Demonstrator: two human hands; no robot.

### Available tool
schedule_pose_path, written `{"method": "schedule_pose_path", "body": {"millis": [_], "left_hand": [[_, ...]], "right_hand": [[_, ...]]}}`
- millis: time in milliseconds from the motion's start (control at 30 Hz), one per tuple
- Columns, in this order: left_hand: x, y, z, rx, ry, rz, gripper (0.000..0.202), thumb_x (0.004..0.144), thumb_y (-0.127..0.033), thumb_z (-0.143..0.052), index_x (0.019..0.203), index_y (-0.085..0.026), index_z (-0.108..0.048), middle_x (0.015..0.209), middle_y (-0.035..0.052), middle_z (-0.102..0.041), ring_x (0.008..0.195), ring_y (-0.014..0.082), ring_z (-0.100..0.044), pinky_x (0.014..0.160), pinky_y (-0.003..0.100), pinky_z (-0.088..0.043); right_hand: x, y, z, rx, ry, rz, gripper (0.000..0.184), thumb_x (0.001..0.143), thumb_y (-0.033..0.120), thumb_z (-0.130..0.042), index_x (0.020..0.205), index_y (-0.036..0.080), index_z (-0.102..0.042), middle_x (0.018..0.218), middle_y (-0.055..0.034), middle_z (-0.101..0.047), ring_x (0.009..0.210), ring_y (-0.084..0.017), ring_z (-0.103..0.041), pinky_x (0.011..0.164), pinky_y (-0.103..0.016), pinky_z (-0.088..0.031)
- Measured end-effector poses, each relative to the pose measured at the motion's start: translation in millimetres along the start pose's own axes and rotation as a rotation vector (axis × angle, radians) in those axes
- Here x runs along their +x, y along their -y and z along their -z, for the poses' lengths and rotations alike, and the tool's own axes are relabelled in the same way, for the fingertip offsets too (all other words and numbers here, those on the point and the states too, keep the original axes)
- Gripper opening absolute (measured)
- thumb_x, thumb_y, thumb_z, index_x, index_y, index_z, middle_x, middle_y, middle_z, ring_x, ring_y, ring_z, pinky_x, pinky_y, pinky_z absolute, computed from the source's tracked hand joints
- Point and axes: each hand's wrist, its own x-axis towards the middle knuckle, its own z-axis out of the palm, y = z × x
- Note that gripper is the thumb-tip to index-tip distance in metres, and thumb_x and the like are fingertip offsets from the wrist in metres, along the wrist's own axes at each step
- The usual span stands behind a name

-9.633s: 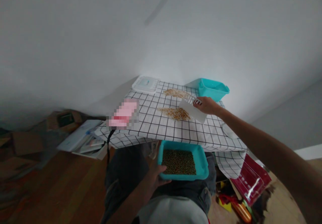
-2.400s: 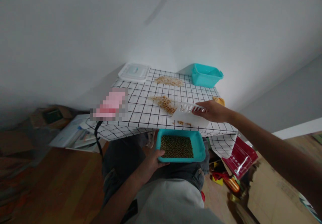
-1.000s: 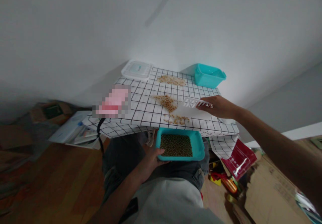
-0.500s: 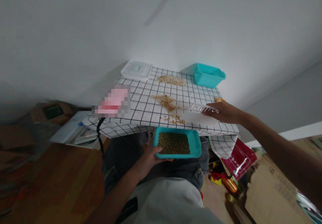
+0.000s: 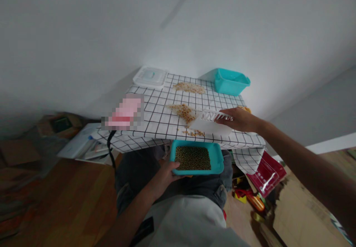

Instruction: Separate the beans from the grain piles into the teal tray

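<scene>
My left hand [image 5: 170, 172] grips the near left corner of a turquoise plastic tub [image 5: 217, 160], thumb over the rim. Small green beans [image 5: 192, 158], like mung beans, lie in this tub, which is held below the table's front edge. My right hand [image 5: 238, 119] is closed on a white plastic panel with a slotted upper edge [image 5: 213, 125], tilted over the checked cloth. Just left of the panel lies a pile of yellowish beans [image 5: 183, 113], with loose ones [image 5: 194, 132] by the front edge. The panel's lower edge covers part of them.
Pale grains [image 5: 189, 87] are spread farther back on the checked tablecloth [image 5: 155, 106]. A second turquoise tub [image 5: 232, 84] stands at back right, a clear lidded box [image 5: 151, 77] at back left. A blurred pink object [image 5: 128, 108] sits left. A red bag [image 5: 268, 174] lies below right.
My right hand has moved left with the slotted white panel, which now reaches the yellowish beans and hides some of them. My left hand and its tub stay nearly in place.
</scene>
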Motion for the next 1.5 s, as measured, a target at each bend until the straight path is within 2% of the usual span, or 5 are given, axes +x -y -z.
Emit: {"method": "schedule_pose_path", "body": {"millis": [500,633,800,1200,1500], "left_hand": [[1.0,2.2,1.2,-0.008,0.008,0.002,0.048,0.089,-0.029,-0.055,0.136,-0.025,-0.052,0.151,0.0069,-0.047,0.129,0.0321,-0.052,0.095,0.047,-0.052],[1.6,1.7,1.8,-0.008,0.01,-0.002,0.053,0.088,-0.028,-0.056,0.14,-0.029,-0.047,0.149,0.0059,-0.05,0.126,0.0315,-0.055,0.094,0.047,-0.053],[1.9,3.1,3.4,-0.004,-0.006,-0.009,0.054,0.088,-0.03,-0.056,0.141,-0.022,-0.048,0.141,0.0122,-0.058,0.124,0.0335,-0.056,0.096,0.05,-0.051],[-0.3,2.2,1.0,-0.01,0.025,-0.014,0.056,0.09,-0.028,-0.054,0.145,-0.033,-0.041,0.147,0.0057,-0.052,0.127,0.0305,-0.054,0.098,0.049,-0.05],[-0.5,0.7,-1.2,0.021,0.015,0.002,0.058,0.09,-0.029,-0.054,0.146,-0.028,-0.039,0.135,0.0091,-0.063,0.122,0.0308,-0.058,0.098,0.049,-0.05]], "right_hand": [[0.8,13.1,-2.8,0.065,0.059,0.03,0.031,0.094,0.047,-0.049,0.101,0.022,-0.066,0.084,-0.0053,-0.071,0.072,-0.018,-0.062,0.063,-0.031,-0.041],[2.3,13.4,-4.4,0.092,0.06,0.064,0.03,0.094,0.045,-0.048,0.1,0.021,-0.066,0.084,-0.0048,-0.07,0.071,-0.017,-0.061,0.063,-0.03,-0.041],[4.6,13.1,-4.9,0.069,0.03,0.043,0.029,0.094,0.045,-0.049,0.097,0.021,-0.065,0.08,-0.0034,-0.069,0.067,-0.016,-0.059,0.061,-0.03,-0.039],[8.2,18.3,-4.9,0.056,0.031,0.046,0.028,0.094,0.045,-0.049,0.086,0.021,-0.06,0.072,-0.0015,-0.064,0.063,-0.014,-0.055,0.06,-0.027,-0.037],[10.5,24.7,-4.1,0.052,0.049,0.064,0.029,0.094,0.045,-0.047,0.087,0.021,-0.061,0.074,-0.0017,-0.065,0.065,-0.014,-0.057,0.061,-0.027,-0.038]]}}
